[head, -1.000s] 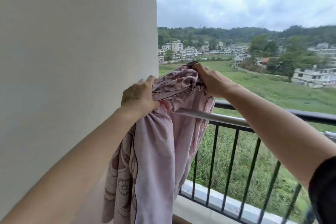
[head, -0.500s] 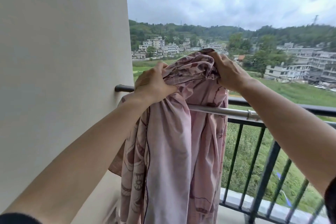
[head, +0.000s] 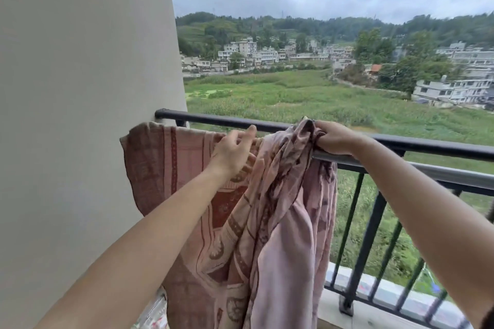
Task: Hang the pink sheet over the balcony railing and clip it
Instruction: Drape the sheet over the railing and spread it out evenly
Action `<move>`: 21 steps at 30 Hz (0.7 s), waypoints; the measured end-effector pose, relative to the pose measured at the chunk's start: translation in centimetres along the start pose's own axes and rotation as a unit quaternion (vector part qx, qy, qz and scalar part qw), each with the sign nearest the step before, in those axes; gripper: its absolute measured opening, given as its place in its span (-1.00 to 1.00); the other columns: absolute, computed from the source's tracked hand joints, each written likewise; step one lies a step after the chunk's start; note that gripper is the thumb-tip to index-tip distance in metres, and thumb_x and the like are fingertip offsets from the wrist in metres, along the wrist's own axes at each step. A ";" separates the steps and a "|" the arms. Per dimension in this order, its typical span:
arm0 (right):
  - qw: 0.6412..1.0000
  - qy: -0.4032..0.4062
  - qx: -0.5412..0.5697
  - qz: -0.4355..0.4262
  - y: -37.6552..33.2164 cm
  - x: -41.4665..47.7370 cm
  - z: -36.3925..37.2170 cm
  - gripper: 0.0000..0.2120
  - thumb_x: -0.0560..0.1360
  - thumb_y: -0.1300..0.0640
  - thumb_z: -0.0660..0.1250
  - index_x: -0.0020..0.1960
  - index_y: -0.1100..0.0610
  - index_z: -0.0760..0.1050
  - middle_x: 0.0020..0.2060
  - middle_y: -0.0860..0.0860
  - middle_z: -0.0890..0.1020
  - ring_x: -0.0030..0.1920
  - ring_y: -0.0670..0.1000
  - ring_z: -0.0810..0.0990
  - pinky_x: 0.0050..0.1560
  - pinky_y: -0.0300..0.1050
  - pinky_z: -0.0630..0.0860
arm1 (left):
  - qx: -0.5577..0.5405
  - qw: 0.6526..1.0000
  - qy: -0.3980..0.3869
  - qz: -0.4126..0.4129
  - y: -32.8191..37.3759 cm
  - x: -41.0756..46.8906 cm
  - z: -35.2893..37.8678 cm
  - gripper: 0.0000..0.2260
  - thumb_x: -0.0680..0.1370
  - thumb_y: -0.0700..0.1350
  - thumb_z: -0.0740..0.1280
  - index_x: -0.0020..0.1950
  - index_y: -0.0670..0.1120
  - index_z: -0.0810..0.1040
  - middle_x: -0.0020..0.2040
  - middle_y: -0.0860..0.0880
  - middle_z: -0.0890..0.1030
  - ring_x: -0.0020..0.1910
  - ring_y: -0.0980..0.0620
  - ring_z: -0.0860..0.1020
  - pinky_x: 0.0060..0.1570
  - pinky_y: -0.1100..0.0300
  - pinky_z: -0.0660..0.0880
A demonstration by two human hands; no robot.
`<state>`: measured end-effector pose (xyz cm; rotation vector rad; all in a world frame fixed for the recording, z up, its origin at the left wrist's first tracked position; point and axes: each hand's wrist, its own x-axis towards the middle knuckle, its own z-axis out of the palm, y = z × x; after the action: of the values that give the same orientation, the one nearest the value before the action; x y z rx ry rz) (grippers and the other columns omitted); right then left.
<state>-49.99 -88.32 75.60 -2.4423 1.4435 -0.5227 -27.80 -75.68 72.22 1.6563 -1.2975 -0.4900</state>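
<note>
While fisted, right hand (head: 335,139) atop sheet (head: 283,222)

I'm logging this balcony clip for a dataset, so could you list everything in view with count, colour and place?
pink sheet: one, pale pink with darker pattern, bunched over the silver rod, hanging down.
towel: one, reddish-pink patterned, spread flat over the rod beside the wall.
silver rod: one, just inside the railing.
railing: one, black, vertical bars, across the balcony edge.
wall: one, off-white, left.
field: green, beyond the railing.
buildings: several, whitish, below wooded hills.
clips: none visible.
left hand: open, fingers spread at the towel.
right hand: gripping the sheet's bunched top on the rod.
</note>
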 end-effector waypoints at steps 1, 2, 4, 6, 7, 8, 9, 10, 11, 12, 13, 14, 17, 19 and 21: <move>1.000 -0.004 0.019 -0.002 0.0 0.1 0.4 -0.65 0.52 0.23 0.22 0.28 0.10 0.51 0.23 0.17 0.58 0.22 0.17 0.52 0.20 -0.02 0.45 | -0.038 0.998 0.034 -0.025 -1.2 0.7 -0.1 -0.53 0.56 0.31 0.14 0.17 -0.04 0.51 -0.12 -0.06 0.70 -0.17 -0.04 0.67 -0.03 -0.15 0.60; 0.999 0.016 0.037 -0.005 -0.2 0.5 0.9 -0.66 0.53 0.25 0.22 0.28 0.12 0.52 0.22 0.18 0.59 0.21 0.17 0.52 0.19 -0.02 0.44 | -0.034 0.996 0.074 -0.028 -2.4 1.6 -0.5 -0.60 0.55 0.25 0.18 0.12 -0.04 0.52 -0.12 -0.05 0.69 -0.14 -0.06 0.66 -0.01 -0.16 0.60; 0.996 0.075 0.047 -0.015 -0.8 0.8 1.5 -0.57 0.48 0.29 0.23 0.33 0.11 0.49 0.26 0.20 0.53 0.28 0.19 0.46 0.27 0.01 0.40 | 0.094 0.987 0.130 0.004 -4.6 3.2 -1.2 -0.64 0.51 0.19 0.24 0.19 0.00 0.51 0.12 -0.01 0.58 0.14 -0.06 0.54 0.22 -0.09 0.50; 0.993 0.110 0.050 -0.001 -1.7 1.1 2.4 -0.47 0.44 0.29 0.26 0.41 0.09 0.40 0.29 0.19 0.44 0.31 0.19 0.41 0.32 0.04 0.38 | 0.224 0.965 0.122 0.066 -5.8 4.5 -2.1 -0.58 0.57 0.14 0.23 0.38 0.02 0.43 0.36 -0.05 0.40 0.39 -0.07 0.30 0.37 -0.05 0.31; 0.989 0.139 0.042 0.004 -2.1 1.3 2.9 -0.43 0.43 0.27 0.29 0.43 0.09 0.36 0.28 0.18 0.40 0.30 0.19 0.40 0.31 0.07 0.40 | 0.263 0.954 0.101 0.097 -6.3 5.3 -2.5 -0.55 0.59 0.15 0.19 0.45 0.04 0.37 0.44 -0.07 0.34 0.46 -0.08 0.22 0.40 -0.08 0.24; 0.983 0.182 0.024 0.004 -2.6 1.5 3.4 -0.41 0.42 0.24 0.31 0.43 0.10 0.33 0.26 0.17 0.39 0.28 0.19 0.39 0.28 0.08 0.43 | 0.290 0.947 0.069 0.116 -6.6 6.2 -2.9 -0.53 0.60 0.17 0.16 0.49 0.07 0.31 0.50 -0.08 0.28 0.50 -0.08 0.15 0.44 -0.11 0.18; 0.972 0.234 0.006 -0.002 -3.0 1.2 3.7 -0.42 0.42 0.20 0.33 0.42 0.11 0.32 0.22 0.17 0.39 0.24 0.18 0.40 0.22 0.08 0.46 | 0.310 0.942 0.037 0.121 -6.7 6.7 -2.9 -0.52 0.61 0.20 0.12 0.52 0.10 0.26 0.54 -0.07 0.22 0.54 -0.08 0.09 0.47 -0.15 0.14; 0.959 0.284 0.001 -0.009 -3.3 1.0 4.1 -0.48 0.44 0.14 0.31 0.38 0.11 0.32 0.16 0.16 0.40 0.16 0.16 0.43 0.13 0.07 0.49 | 0.326 0.938 0.011 0.121 -7.1 7.6 -2.8 -0.51 0.61 0.21 0.11 0.53 0.12 0.23 0.56 -0.05 0.18 0.55 -0.07 0.05 0.47 -0.16 0.12; 0.947 0.321 0.015 -0.012 -3.8 0.9 4.4 -0.56 0.48 0.06 0.27 0.33 0.11 0.33 0.10 0.15 0.42 0.06 0.14 0.46 0.01 0.06 0.50 | 0.341 0.932 0.000 0.126 -7.3 8.4 -2.4 -0.52 0.61 0.21 0.10 0.53 0.13 0.22 0.56 -0.05 0.17 0.55 -0.07 0.05 0.47 -0.17 0.13; 0.944 0.330 0.026 -0.004 -4.2 0.8 4.7 -0.63 0.53 -0.04 0.21 0.27 0.10 0.32 0.03 0.13 0.44 -0.03 0.13 0.49 -0.09 0.02 0.49 | 0.358 0.924 0.002 0.133 -7.6 9.0 -2.1 -0.52 0.61 0.20 0.12 0.51 0.12 0.22 0.55 -0.05 0.19 0.54 -0.09 0.07 0.44 -0.16 0.17; 0.950 0.312 0.018 0.015 -4.5 0.8 5.0 -0.60 0.56 -0.18 0.13 0.23 0.10 0.31 -0.03 0.12 0.48 -0.11 0.13 0.52 -0.16 -0.01 0.47 | 0.377 0.915 0.014 0.141 -7.7 9.6 -1.8 -0.54 0.61 0.19 0.13 0.50 0.12 0.23 0.51 -0.06 0.22 0.51 -0.11 0.11 0.39 -0.15 0.21; 0.961 0.275 -0.015 0.038 -4.7 0.9 5.5 -0.48 0.56 -0.32 0.06 0.23 0.09 0.29 -0.08 0.11 0.52 -0.15 0.14 0.55 -0.20 -0.02 0.46 | 0.396 0.906 0.032 0.149 -7.8 10.1 -1.6 -0.55 0.61 0.18 0.14 0.47 0.11 0.24 0.48 -0.06 0.24 0.46 -0.12 0.15 0.35 -0.13 0.24; 0.972 0.214 -0.073 0.064 -4.8 1.2 6.7 -0.34 0.52 -0.42 0.10 0.33 0.11 0.27 -0.16 0.05 0.57 -0.13 0.16 0.61 -0.24 0.00 0.47 | 0.445 0.880 0.059 0.156 -7.8 11.5 -1.5 -0.56 0.61 0.15 0.16 0.47 0.11 0.25 0.42 -0.08 0.28 0.37 -0.16 0.22 0.28 -0.10 0.27; 0.974 0.225 0.004 0.039 -4.7 1.5 7.4 -0.54 0.58 -0.21 0.21 0.30 0.09 0.35 -0.16 0.04 0.62 -0.14 0.15 0.62 -0.20 0.05 0.54 | 0.464 0.869 0.063 0.160 -8.3 12.6 -1.4 -0.55 0.62 0.13 0.13 0.50 0.12 0.22 0.39 -0.10 0.27 0.34 -0.17 0.22 0.27 -0.08 0.27; 0.971 0.216 0.098 0.040 -4.7 1.9 7.8 -0.71 0.59 -0.06 0.24 0.24 0.06 0.43 -0.07 0.04 0.64 -0.07 0.11 0.61 -0.05 0.10 0.58 | 0.468 0.863 0.078 0.173 -9.0 13.7 -1.0 -0.57 0.62 0.12 0.12 0.49 0.13 0.22 0.36 -0.10 0.26 0.30 -0.17 0.23 0.24 -0.08 0.26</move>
<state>-42.11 -87.46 70.79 -2.1892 1.5474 -1.1755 -17.35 -87.69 68.21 2.0749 -1.7975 0.5960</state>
